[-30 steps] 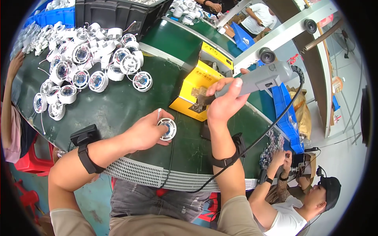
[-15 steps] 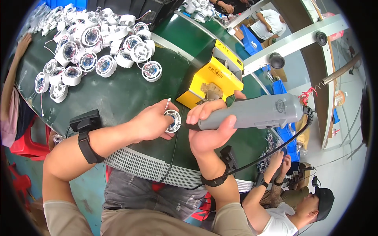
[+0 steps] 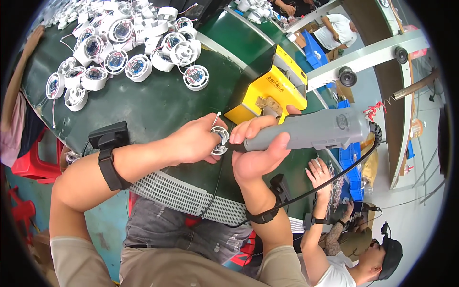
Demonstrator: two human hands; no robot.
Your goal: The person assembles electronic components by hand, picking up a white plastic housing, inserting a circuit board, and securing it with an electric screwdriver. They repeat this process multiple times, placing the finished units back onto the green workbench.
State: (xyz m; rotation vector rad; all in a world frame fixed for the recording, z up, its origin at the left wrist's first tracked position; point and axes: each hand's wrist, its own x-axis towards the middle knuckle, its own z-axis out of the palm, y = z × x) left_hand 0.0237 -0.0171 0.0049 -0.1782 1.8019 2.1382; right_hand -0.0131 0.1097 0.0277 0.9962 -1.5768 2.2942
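Observation:
My left hand (image 3: 193, 141) grips a small round white plastic housing (image 3: 223, 135) above the green table, its open face turned toward the right. A thin white lead sticks up from the housing beside my fingers. In my right hand (image 3: 258, 155) is a grey electric screwdriver (image 3: 306, 130), held almost level with its black nose pointing left. The nose is up against the housing; its bit and any screw are hidden. Just beyond my right fingers stands a yellow and black screw feeder (image 3: 275, 88).
A heap of similar white housings (image 3: 138, 68) with circuit boards and leads covers the far left of the table. A black cable (image 3: 315, 193) hangs from the screwdriver. At right, a co-worker's hand (image 3: 319, 173) is over the table near blue bins (image 3: 353, 167). A metal frame bar (image 3: 368, 60) crosses the upper right.
The screwdriver's nose has closed the small gap to the housing and now meets it. The co-worker's hand has reached further over the table. The whole view has shifted slightly.

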